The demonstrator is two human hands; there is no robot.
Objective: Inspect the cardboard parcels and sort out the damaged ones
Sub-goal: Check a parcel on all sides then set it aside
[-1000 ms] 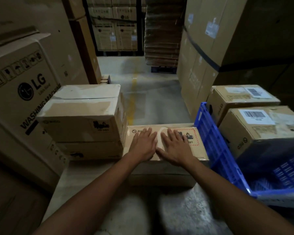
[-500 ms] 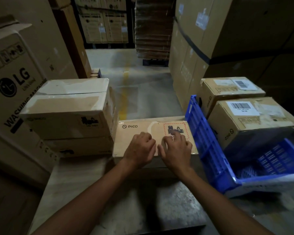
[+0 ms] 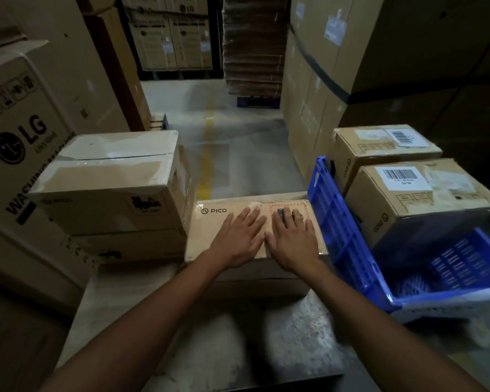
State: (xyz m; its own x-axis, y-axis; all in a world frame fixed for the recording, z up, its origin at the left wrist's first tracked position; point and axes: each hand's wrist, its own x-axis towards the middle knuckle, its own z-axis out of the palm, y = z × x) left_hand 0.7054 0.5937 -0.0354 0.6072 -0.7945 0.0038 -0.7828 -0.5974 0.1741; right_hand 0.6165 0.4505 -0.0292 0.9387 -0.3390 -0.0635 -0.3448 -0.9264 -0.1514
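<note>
A flat cardboard parcel marked PICO point(image 3: 210, 233) lies on the grey table point(image 3: 198, 349) in front of me. My left hand point(image 3: 238, 239) and my right hand point(image 3: 292, 241) rest flat on its top, side by side, fingers straight. The right fingers cover part of a red dashed label. To the left stand two stacked parcels point(image 3: 111, 193), the upper one with a taped, scuffed top. Two more parcels with barcode labels point(image 3: 413, 199) sit in the tilted blue crate point(image 3: 348, 244) on the right.
A large LG washing machine carton point(image 3: 20, 137) stands at the left. Tall cartons point(image 3: 379, 52) rise at the right. An aisle with a yellow floor line point(image 3: 205, 165) runs ahead to a pallet of flat cardboard point(image 3: 252, 43).
Half a second ago both hands had curled fingers on the parcel's top; now the fingers lie straight and flat again. The camera view has shifted slightly.
</note>
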